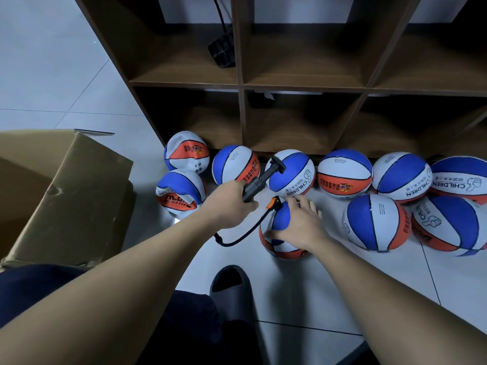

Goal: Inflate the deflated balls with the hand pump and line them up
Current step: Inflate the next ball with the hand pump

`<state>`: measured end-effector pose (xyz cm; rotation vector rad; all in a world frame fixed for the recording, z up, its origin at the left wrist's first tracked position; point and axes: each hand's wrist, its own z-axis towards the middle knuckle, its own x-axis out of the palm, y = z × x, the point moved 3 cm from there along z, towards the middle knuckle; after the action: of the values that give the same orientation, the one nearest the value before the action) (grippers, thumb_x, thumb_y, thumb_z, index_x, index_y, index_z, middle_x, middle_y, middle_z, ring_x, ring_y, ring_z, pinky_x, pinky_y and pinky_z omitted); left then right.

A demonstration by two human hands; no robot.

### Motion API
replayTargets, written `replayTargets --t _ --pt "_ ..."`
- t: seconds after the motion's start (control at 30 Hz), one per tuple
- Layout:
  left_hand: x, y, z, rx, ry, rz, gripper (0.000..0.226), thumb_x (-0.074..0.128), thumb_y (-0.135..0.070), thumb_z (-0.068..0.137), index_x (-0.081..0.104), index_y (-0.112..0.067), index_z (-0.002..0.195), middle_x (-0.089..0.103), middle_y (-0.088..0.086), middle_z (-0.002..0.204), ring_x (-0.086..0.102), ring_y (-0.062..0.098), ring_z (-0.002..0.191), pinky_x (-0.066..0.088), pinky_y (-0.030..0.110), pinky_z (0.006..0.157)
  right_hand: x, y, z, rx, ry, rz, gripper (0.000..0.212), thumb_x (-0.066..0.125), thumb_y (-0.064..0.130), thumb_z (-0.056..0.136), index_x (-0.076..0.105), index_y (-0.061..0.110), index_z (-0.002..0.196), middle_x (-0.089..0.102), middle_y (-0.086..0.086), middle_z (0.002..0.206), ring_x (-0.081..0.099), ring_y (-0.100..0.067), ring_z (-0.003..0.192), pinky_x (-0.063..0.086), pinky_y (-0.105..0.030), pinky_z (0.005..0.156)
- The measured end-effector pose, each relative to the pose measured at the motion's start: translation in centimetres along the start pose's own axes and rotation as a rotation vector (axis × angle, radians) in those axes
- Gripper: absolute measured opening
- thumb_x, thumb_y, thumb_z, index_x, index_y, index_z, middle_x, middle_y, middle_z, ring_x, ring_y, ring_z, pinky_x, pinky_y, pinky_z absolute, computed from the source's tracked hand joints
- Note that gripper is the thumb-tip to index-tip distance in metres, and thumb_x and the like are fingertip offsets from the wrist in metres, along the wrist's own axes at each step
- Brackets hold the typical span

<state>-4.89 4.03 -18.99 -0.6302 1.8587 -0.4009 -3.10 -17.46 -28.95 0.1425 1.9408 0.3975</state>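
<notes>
I hold the pump in my left hand, fingers curled round its barrel, T-handle pointing far and right. Its black hose loops down and back up to an orange nozzle at the top of the near ball; whether the needle is seated I cannot tell. My right hand lies on that ball with relaxed fingers, steadying it without clasping.

By my reckoning the job is well along: five balls sit in a rough row at the shelf's foot, with more bunched near right and far left. Two at far left look dimpled, perhaps still soft. The row needs tidying.

The floor is pale tile. An open carton stands left, a grey slipper near me.
</notes>
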Motion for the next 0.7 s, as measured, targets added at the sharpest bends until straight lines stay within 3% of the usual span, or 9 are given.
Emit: replayTargets --t 0.17,0.43,0.57,0.7 --pt "1.1 1.7 0.6 -0.083 0.040 -0.056 0.026 0.075 -0.037 0.096 0.070 -0.012 0.096 0.074 0.019 0.089 0.064 0.025 0.066 0.063 0.050 0.072 1.1 -1.1 -1.3 -0.073 -0.052 0.046 0.134 0.074 0.082 0.042 0.031 0.027 0.156 0.040 0.000 0.151 0.040 -0.029 0.139 0.039 -0.047 0.117" --pt "5.0 2.0 0.7 -0.178 0.137 -0.202 0.044 0.078 -0.046 0.095 0.072 -0.002 0.096 0.065 0.006 0.070 0.054 0.019 0.054 0.045 0.025 0.047 2.6 -1.7 -5.0 -0.254 -0.075 0.046 0.122 0.077 0.075 0.055 0.036 0.022 0.156 0.037 0.004 0.156 0.033 -0.023 0.146 0.032 -0.039 0.123" --pt "7.6 0.9 0.1 -0.195 0.200 -0.266 0.065 0.083 -0.070 0.076 0.073 -0.007 0.084 0.070 0.011 0.069 0.052 0.020 0.053 0.042 0.028 0.044 3.3 -0.7 -5.7 -0.268 -0.134 -0.006 0.112 0.068 0.068 0.060 0.039 0.019 0.156 0.037 0.000 0.157 0.034 -0.026 0.146 0.029 -0.040 0.125" --pt "8.7 0.2 -0.1 -0.242 0.152 -0.182 0.052 0.090 -0.053 0.072 0.058 -0.012 0.066 0.053 0.001 0.055 0.044 0.020 0.045 0.039 0.028 0.047 3.6 -0.3 -6.1 -0.267 -0.169 -0.024 0.114 0.069 0.073 0.057 0.043 0.016 0.153 0.040 -0.003 0.156 0.039 -0.027 0.143 0.032 -0.042 0.123"
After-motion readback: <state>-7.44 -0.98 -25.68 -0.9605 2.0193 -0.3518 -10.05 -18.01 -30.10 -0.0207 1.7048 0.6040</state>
